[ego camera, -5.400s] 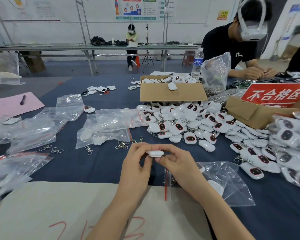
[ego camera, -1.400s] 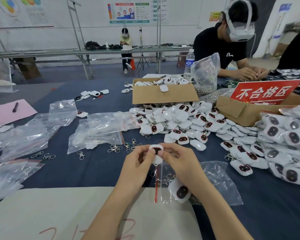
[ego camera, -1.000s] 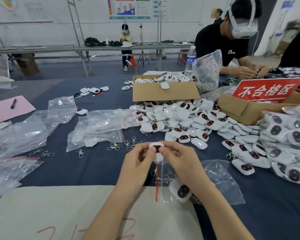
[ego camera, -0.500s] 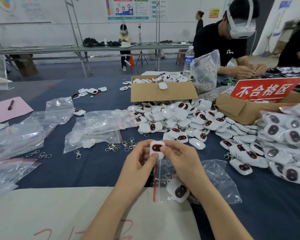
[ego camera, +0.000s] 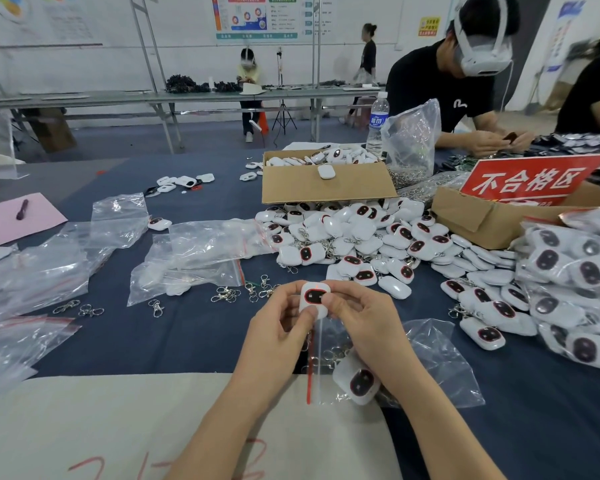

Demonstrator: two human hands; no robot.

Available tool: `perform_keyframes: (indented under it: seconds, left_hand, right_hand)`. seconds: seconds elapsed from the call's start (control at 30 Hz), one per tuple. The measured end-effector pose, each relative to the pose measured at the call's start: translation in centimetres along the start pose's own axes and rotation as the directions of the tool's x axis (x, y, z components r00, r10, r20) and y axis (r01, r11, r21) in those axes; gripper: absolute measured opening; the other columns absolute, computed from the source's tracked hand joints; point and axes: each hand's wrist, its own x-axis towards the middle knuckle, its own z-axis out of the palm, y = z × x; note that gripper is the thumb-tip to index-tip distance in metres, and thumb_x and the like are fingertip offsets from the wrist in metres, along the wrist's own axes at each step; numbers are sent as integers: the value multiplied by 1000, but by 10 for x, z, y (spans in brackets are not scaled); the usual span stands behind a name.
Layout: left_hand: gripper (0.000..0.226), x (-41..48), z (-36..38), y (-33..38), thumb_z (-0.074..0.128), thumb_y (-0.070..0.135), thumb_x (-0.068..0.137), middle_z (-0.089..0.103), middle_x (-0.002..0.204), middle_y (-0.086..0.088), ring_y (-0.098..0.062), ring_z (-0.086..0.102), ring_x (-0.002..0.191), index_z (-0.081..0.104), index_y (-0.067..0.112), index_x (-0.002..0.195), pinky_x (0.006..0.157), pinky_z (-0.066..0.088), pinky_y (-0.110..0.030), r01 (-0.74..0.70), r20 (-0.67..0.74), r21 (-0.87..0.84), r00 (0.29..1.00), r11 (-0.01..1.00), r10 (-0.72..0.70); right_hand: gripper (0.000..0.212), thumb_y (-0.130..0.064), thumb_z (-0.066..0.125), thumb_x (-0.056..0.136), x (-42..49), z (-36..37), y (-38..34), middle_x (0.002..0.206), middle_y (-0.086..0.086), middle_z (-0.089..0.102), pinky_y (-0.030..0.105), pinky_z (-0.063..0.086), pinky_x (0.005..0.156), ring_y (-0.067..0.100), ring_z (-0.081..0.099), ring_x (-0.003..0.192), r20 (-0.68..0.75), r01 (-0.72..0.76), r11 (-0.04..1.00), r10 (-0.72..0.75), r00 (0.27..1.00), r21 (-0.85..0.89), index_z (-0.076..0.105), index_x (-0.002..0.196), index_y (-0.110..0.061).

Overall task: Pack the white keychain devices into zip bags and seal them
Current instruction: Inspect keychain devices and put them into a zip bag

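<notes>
White plastic, dark window — the keychain device (ego camera: pixel 314 296) sits pinched in the curled fingers (ego camera: pixel 347 293) of our left hand (ego camera: pixel 277 329) and right hand (ego camera: pixel 366 323), just above the zip bag (ego camera: pixel 437 368) on the bench (ego camera: pixel 187 341). We should free one hand to spread the bag's red-striped mouth first.

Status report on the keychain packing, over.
Left hand and right hand both pinch one white keychain device. Zip bag below them, second device already inside. Nothing seen blocking.
</notes>
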Motion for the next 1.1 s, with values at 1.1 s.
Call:
perform_keyframes:
  seconds: [1.1]
  left_hand:
    - [34, 2, -2, -3, 59, 7, 101, 74, 113, 15, -3, 68, 108, 63, 25, 129, 87, 49, -11, -59, -27, 31, 998, 998, 60]
  right_hand:
    - [25, -25, 73, 91, -1, 2, 0, 89, -9, 74, 33, 60, 81, 12, 72, 83, 36, 10, 993, -6, 999, -114, 67, 103, -46]
